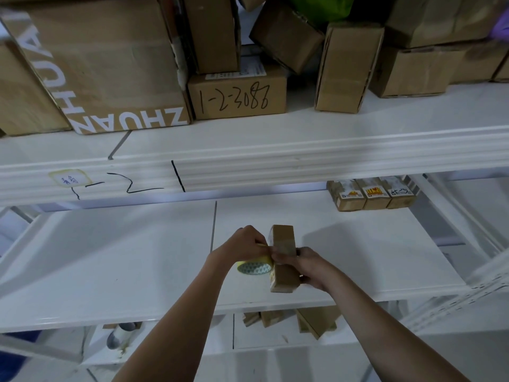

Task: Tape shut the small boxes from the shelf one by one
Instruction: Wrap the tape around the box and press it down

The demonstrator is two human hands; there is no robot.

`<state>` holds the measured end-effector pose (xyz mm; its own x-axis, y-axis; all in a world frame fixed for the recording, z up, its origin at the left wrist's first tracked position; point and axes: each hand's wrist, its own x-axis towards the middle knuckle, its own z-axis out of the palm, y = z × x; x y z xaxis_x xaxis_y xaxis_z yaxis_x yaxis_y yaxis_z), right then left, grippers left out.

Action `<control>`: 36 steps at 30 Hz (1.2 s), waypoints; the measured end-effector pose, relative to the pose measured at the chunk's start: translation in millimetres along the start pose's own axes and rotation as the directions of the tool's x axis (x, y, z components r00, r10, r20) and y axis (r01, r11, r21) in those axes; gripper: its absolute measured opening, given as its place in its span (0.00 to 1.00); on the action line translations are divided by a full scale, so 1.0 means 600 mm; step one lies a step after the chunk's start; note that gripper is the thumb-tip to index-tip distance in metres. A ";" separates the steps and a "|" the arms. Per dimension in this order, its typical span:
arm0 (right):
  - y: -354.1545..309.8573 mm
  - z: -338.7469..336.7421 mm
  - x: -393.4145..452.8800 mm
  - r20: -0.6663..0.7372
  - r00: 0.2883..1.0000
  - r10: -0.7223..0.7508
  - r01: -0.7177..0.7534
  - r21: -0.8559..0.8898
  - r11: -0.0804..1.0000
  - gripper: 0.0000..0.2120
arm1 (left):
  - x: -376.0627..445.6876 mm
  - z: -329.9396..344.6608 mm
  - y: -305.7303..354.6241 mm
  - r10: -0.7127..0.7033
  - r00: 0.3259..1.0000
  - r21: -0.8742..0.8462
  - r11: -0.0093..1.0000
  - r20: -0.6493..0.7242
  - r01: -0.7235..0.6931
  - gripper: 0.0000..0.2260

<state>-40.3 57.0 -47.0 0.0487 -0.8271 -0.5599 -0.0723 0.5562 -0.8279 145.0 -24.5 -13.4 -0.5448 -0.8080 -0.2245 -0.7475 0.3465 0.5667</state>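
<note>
Held above the white middle shelf (137, 257): a small brown box (283, 257), long and narrow, long axis running away from the body, near end low, far end raised toward the shelf back. Right hand (308, 267) wrapped round the box's middle from the right side, thumb laid over the top face – a firm hold, fingers curled under. Left hand (245, 244) just to the left of the box, fingers curled round a yellow tape roll (254, 264), roll touching or nearly touching the box's left face; a short length of tape apparently drawn across to the box top, under the right thumb, though too fine to be sure.

Deciding relation – roll on the left, box on the right, strip crossing the short way over the long axis. Judged step: wrapping a band round the box's middle. Next move likely calls for pulling the roll leftward and down while the right hand turns or steadies the box; left hand nearer the roll, right nearer the seam. Risk: tape skewing off square.

Elsewhere: three small labelled boxes (371, 195) at the back right of the same shelf, large cartons (239, 97) on the shelf above
</note>
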 end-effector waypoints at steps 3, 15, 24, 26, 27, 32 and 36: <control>0.002 0.000 0.008 -0.020 1.000 0.016 -0.016 0.006 1.000 0.29 | -0.005 0.004 0.005 -0.001 0.999 -0.025 1.000 0.039 0.002 0.16; 0.026 -0.014 0.018 -0.133 0.990 0.034 -0.044 -0.075 0.996 0.22 | -0.018 -0.025 -0.014 -0.027 0.984 -0.188 0.980 0.177 0.061 0.12; 0.025 -0.026 0.011 -0.108 0.993 0.041 -0.042 -0.007 0.999 0.22 | -0.017 -0.019 -0.028 -0.073 0.991 -0.066 0.995 0.109 0.081 0.11; 0.021 -0.027 0.013 -0.112 0.993 0.045 -0.043 0.014 0.999 0.20 | -0.021 -0.017 -0.036 -0.078 0.996 -0.021 0.997 0.052 0.080 0.12; 0.019 -0.028 0.014 -0.114 0.993 0.042 -0.040 0.023 0.999 0.20 | -0.022 -0.015 -0.037 -0.076 0.996 -0.015 0.997 0.043 0.077 0.12; 0.016 -0.028 0.011 -0.067 0.997 0.031 -0.024 0.106 0.994 0.24 | -0.018 -0.008 -0.026 -0.089 0.996 0.013 0.996 0.024 0.089 0.11; 0.019 -0.031 0.005 -0.023 0.999 0.030 -0.026 0.177 0.984 0.23 | -0.012 0.001 -0.013 -0.080 0.996 0.023 0.996 -0.024 0.081 0.10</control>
<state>-59.2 59.3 -57.5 0.0234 -0.8115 -0.5839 0.1040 0.5829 -0.8059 154.5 -21.2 -16.4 -0.4739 -0.8443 -0.2501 -0.7976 0.2911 0.5284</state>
